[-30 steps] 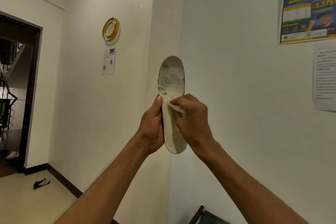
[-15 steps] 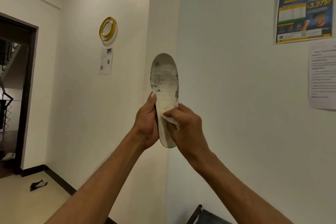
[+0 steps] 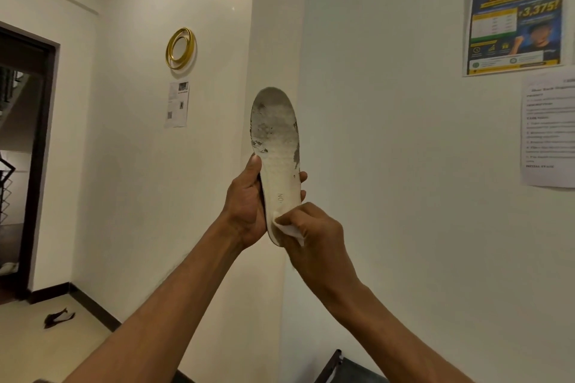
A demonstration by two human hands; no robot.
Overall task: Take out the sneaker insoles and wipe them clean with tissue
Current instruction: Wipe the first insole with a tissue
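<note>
A worn white insole (image 3: 277, 146) stands upright in front of me, toe end up, with grey dirt patches on its upper half. My left hand (image 3: 245, 202) grips its lower half from the left, thumb on the front and fingertips showing past the right edge. My right hand (image 3: 311, 230) pinches a folded white tissue (image 3: 289, 231) and presses it against the heel end of the insole. The heel tip is hidden behind the tissue and fingers.
White walls meet at a corner straight ahead. A gold ring (image 3: 180, 47) and a paper notice (image 3: 177, 104) hang left, a poster (image 3: 516, 17) and printed sheet (image 3: 549, 130) right. A dark doorway (image 3: 25, 165) opens far left. A dark scrap (image 3: 58, 317) lies on the floor; a dark object's edge (image 3: 339, 367) shows bottom centre.
My right hand has slid the tissue down the insole from its middle to the heel end. The insole's printed mark is now uncovered.
</note>
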